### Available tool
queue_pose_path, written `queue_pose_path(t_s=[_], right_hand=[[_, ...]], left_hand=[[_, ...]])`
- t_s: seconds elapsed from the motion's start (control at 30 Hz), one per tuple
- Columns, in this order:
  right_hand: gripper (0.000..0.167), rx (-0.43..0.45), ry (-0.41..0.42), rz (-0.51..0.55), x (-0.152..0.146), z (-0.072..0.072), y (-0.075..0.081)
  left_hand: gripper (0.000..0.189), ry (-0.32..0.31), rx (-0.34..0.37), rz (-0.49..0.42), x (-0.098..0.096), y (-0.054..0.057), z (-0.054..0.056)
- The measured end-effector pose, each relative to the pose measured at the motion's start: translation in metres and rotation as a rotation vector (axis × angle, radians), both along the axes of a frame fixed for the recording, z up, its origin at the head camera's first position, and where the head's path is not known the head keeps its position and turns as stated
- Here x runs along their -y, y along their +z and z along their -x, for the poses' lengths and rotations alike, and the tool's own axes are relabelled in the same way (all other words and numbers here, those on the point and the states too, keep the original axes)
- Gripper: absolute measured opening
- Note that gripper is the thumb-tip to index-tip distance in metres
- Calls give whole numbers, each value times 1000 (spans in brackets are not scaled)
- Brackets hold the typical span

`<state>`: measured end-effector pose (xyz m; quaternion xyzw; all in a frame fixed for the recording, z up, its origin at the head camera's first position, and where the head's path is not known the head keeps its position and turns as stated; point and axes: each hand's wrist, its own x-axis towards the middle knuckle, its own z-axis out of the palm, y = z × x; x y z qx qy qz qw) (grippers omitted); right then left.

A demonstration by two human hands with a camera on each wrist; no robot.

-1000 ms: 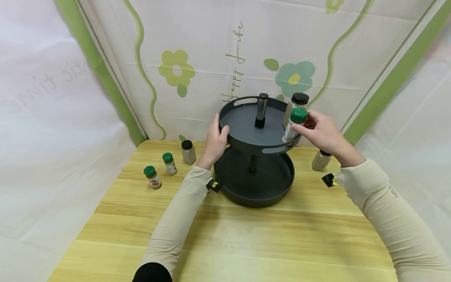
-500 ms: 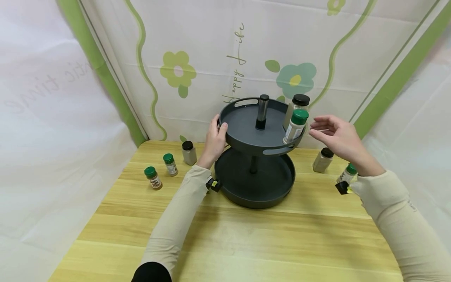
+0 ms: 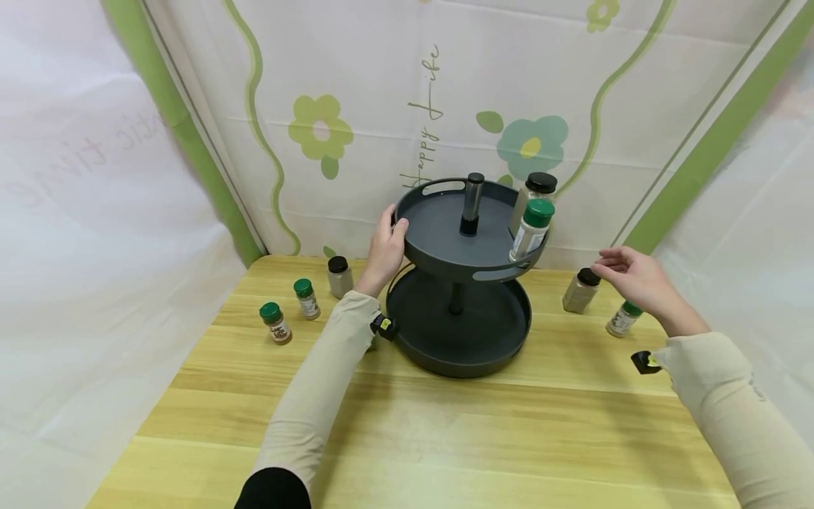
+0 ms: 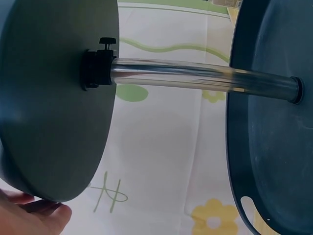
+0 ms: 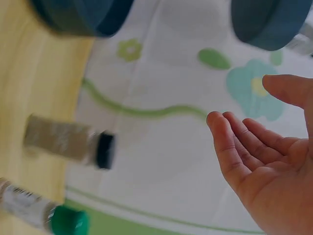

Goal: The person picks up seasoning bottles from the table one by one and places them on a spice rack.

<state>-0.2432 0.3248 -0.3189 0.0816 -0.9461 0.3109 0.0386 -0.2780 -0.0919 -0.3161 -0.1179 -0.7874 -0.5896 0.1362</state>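
In the head view, a dark grey two-tier round tray stand (image 3: 439,233) stands on the table. My left hand (image 3: 384,254) grips the left rim of its upper tray, thumb at the edge; the left wrist view shows the fingers (image 4: 46,215) at that rim. A green-capped spice jar (image 3: 530,232) and a black-capped jar (image 3: 540,185) stand upright on the upper tray's right side. My right hand (image 3: 642,284) holds nothing, fingers loosely bent, just above and beside another black-capped jar (image 3: 579,293). A green-capped spice jar (image 3: 620,322) stands below that wrist.
Left of the stand are two green-capped jars, one nearer (image 3: 276,325) and one farther (image 3: 308,300), and a black-capped jar (image 3: 340,278). Something green is mostly hidden behind the left wrist. A printed curtain (image 3: 369,56) hangs behind the wooden table (image 3: 445,438).
My right hand has let go of the green-capped jar on the upper tray and moved right and down toward the jars on the table. The left hand stays on the rim.
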Motion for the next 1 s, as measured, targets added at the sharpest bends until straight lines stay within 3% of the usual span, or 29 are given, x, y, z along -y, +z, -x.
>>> queue_pose_path(t_s=[0.27,0.53,0.87,1.0], right_hand=[[70,25,-42,-3,-21,12,-39],[79,58,-159,-18,-14,21,-67],[82,14,-291,-30,-4,37,-96],[77,-4,-294,-11,-4,41,-104]], left_hand=[[51,-19,48,-34,4,-2,8],[50,-10,58,-48,7,-4,14],[53,-22,71,-27,5,0,10],[54,-23,64,-19,5,-2,6]])
